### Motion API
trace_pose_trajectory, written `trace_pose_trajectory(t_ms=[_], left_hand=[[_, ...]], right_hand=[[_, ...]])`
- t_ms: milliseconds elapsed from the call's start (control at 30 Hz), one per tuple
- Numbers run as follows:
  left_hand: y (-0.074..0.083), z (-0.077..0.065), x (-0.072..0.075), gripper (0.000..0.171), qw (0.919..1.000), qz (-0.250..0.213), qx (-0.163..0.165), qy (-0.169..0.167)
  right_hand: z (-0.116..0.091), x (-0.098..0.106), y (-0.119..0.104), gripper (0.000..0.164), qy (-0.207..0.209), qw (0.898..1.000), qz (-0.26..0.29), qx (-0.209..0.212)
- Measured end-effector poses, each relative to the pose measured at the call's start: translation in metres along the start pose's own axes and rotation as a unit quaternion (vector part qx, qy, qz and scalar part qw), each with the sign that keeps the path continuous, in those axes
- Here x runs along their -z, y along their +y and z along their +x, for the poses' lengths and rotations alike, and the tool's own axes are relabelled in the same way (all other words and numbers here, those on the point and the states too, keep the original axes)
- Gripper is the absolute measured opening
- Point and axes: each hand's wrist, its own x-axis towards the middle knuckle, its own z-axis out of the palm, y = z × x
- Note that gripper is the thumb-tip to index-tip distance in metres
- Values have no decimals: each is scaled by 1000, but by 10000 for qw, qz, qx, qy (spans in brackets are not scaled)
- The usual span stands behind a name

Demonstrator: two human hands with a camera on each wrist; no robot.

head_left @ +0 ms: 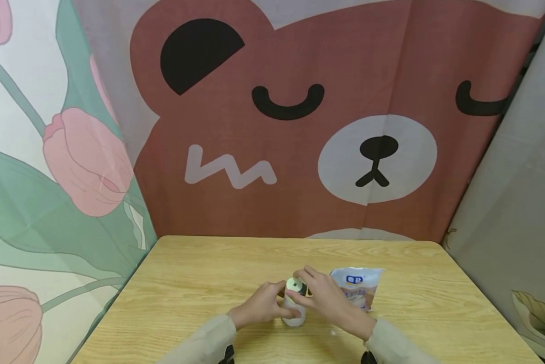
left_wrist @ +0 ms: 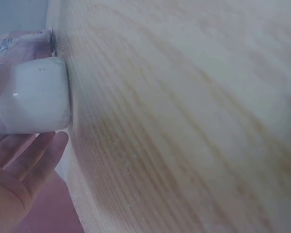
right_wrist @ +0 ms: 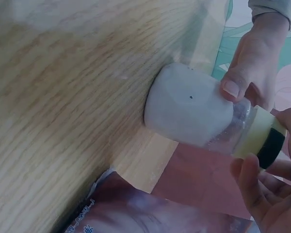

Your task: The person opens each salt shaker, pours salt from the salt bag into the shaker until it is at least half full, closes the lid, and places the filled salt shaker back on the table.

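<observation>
A clear seasoning jar point(head_left: 294, 319) filled with white powder stands upright on the table. Its pale yellow lid point(right_wrist: 252, 128) carries a dark patch at one side. My left hand point(head_left: 260, 306) grips the jar's body, thumb on the near side in the head view; the left wrist view shows the white lower part point(left_wrist: 36, 97) beside the fingers. With fingertips and thumb, my right hand point(head_left: 329, 298) holds the lid at the top. Whether the lid is loose cannot be told. Just behind the right hand is a printed plastic bag point(head_left: 360, 285), partly hidden by it.
The wood-grain table point(head_left: 186, 283) reaches back to a hanging cloth point(head_left: 299, 151) with a bear face. A flower-print cloth point(head_left: 86, 162) hangs at the left. A small shiny spot point(head_left: 333, 332) shows on the table near the right forearm.
</observation>
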Motion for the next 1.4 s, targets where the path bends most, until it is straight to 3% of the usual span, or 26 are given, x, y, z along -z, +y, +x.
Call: trace_pose_trajectory(t_ms=[167, 433, 600, 833, 1133, 1400], left_hand=[[1, -1, 1, 54, 10000, -46, -46, -33], [-3, -1, 0, 68, 9998, -91, -152, -120], [-2, -1, 2, 63, 9997, -137, -136, -159], [0, -2, 2, 59, 9997, -140, -79, -203], [-1, -2, 2, 62, 9995, -180, -174, -175], [-2, -1, 0, 61, 9996, -204, -66, -205]], right_hand=[[0, 5, -2, 29, -196, 9994, 86, 271], [2, 14, -3, 35, -1051, 9928, 334, 467], [4, 14, -6, 31, -875, 9950, 288, 374], [5, 13, -7, 37, -992, 9950, 108, -56], [4, 14, -6, 37, -836, 9958, -179, 314], [3, 19, -7, 33, -905, 9947, 96, 476]])
